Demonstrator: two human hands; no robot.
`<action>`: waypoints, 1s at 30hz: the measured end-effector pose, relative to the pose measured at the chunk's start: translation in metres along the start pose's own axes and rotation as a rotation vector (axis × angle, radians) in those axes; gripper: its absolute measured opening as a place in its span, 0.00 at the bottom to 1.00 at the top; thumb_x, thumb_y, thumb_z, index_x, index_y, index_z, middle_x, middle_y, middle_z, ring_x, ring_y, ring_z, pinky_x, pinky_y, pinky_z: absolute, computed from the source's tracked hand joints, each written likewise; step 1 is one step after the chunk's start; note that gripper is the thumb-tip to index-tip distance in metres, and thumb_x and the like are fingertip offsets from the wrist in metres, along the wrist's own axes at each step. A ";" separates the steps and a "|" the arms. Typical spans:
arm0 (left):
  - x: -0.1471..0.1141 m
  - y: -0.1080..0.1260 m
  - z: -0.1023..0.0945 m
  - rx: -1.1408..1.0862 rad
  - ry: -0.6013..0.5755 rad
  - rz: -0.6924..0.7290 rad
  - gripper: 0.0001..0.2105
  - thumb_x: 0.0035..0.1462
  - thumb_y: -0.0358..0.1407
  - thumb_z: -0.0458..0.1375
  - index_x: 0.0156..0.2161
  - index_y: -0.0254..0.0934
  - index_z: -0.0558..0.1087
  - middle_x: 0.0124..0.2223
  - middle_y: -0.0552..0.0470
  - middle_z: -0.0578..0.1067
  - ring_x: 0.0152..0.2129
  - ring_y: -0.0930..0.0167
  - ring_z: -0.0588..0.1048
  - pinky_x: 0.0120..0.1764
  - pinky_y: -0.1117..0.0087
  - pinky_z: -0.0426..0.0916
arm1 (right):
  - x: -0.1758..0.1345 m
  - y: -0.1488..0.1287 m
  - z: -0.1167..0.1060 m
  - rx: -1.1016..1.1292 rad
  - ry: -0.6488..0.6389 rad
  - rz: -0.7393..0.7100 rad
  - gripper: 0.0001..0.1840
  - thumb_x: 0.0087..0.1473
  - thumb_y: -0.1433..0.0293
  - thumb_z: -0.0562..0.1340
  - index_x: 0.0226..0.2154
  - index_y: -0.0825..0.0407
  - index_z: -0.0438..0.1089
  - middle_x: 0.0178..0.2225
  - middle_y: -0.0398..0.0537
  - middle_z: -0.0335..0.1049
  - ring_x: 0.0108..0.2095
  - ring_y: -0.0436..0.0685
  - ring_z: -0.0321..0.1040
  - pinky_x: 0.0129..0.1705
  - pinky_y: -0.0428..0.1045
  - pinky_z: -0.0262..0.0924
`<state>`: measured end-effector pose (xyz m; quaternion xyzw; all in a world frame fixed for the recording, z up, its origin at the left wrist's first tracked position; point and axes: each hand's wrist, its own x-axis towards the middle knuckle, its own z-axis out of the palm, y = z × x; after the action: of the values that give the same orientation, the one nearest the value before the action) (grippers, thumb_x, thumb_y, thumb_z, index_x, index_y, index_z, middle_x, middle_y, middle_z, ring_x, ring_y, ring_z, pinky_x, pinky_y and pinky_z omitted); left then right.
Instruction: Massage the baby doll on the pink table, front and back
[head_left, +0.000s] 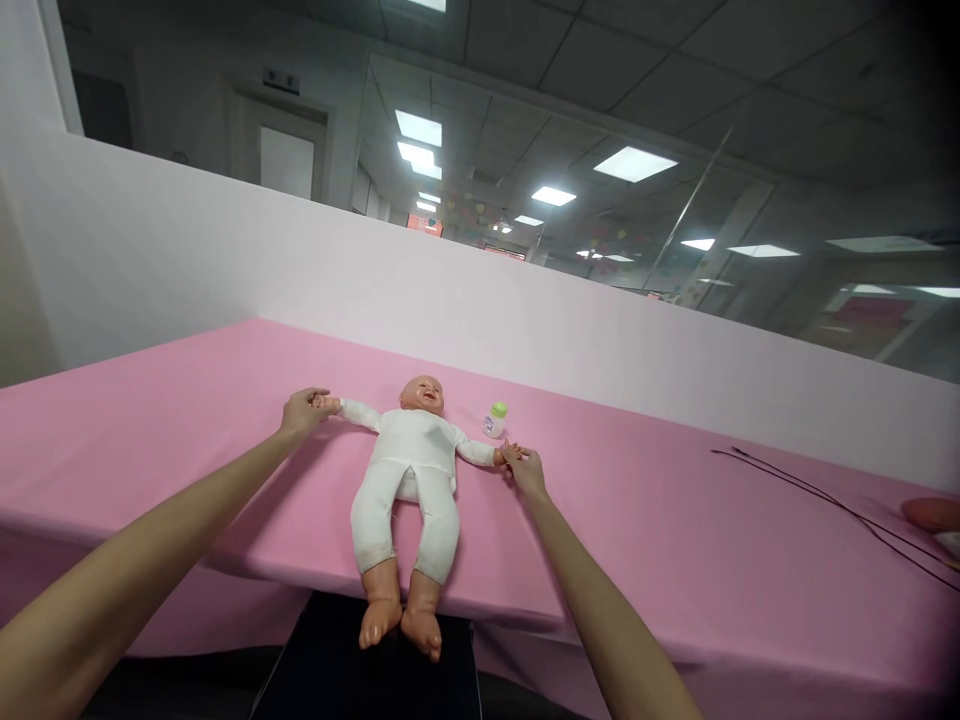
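A baby doll [416,450] in a white cloth suit lies on its back on the pink-covered table [637,520], its arms stretched out to both sides. Its bare feet hang over the near edge. My left hand [302,411] is closed around the doll's hand on the left. On the other side my right hand [526,470] grips the doll's other hand between thumb and fingers. Just beyond my right hand stands a small bottle [494,421] with a green cap and a printed label; neither hand touches it.
A white wall [487,310] runs behind the table, with a glass panel [525,150] above it. Thin dark cables [817,492] lie at the right. Beside them, a partly cut-off skin-coloured object [930,514] sits at the picture's edge.
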<state>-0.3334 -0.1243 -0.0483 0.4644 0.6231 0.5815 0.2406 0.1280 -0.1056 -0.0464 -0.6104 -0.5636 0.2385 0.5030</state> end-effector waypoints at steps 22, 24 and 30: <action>-0.063 0.054 -0.015 0.366 -0.892 0.715 0.14 0.64 0.42 0.55 0.33 0.46 0.82 0.38 0.50 0.83 0.39 0.62 0.80 0.47 0.65 0.69 | -0.077 -0.018 -0.006 -0.229 -0.559 -0.849 0.17 0.69 0.62 0.55 0.51 0.44 0.78 0.51 0.53 0.78 0.50 0.62 0.75 0.53 0.59 0.70; -0.063 0.057 -0.013 0.229 -0.809 0.607 0.11 0.62 0.45 0.60 0.38 0.45 0.83 0.42 0.50 0.84 0.41 0.61 0.80 0.47 0.65 0.70 | -0.075 -0.024 -0.004 -0.159 -0.513 -0.802 0.16 0.68 0.62 0.57 0.50 0.44 0.78 0.50 0.53 0.78 0.49 0.62 0.75 0.52 0.58 0.70; -0.026 0.061 0.050 -0.186 -0.265 0.138 0.26 0.53 0.50 0.66 0.52 0.35 0.77 0.51 0.43 0.81 0.48 0.60 0.79 0.47 0.65 0.72 | -0.018 -0.062 0.038 0.068 -0.092 -0.360 0.25 0.56 0.49 0.66 0.43 0.53 0.79 0.35 0.49 0.77 0.31 0.56 0.66 0.36 0.50 0.63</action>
<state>-0.2615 -0.1279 -0.0071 0.5545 0.4962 0.5855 0.3219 0.0626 -0.1182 -0.0108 -0.4707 -0.6780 0.1911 0.5313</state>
